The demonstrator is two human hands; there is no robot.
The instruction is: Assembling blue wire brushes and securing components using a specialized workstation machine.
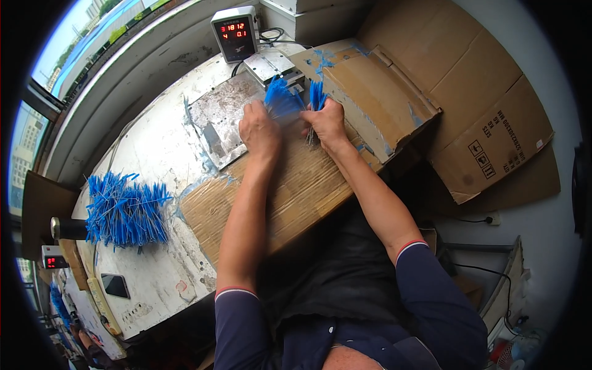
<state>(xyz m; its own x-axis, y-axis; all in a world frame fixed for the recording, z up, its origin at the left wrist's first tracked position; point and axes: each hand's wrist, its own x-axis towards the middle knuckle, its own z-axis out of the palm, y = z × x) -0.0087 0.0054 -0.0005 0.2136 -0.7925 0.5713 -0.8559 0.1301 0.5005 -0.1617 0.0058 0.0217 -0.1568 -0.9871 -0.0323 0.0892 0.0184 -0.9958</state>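
My left hand grips a fan-shaped bundle of thin blue-tipped wires, their tips pointing away from me. My right hand holds a smaller bunch of the same blue wires just to the right. Both hands rest over a flattened brown cardboard sheet at the edge of a scratched metal plate. The two bundles nearly touch between my hands.
A large heap of blue wires lies on the worn white bench at left. A box with a red digital display and a small metal fixture stand behind. Open cardboard boxes fill the right. A dark phone lies near the front.
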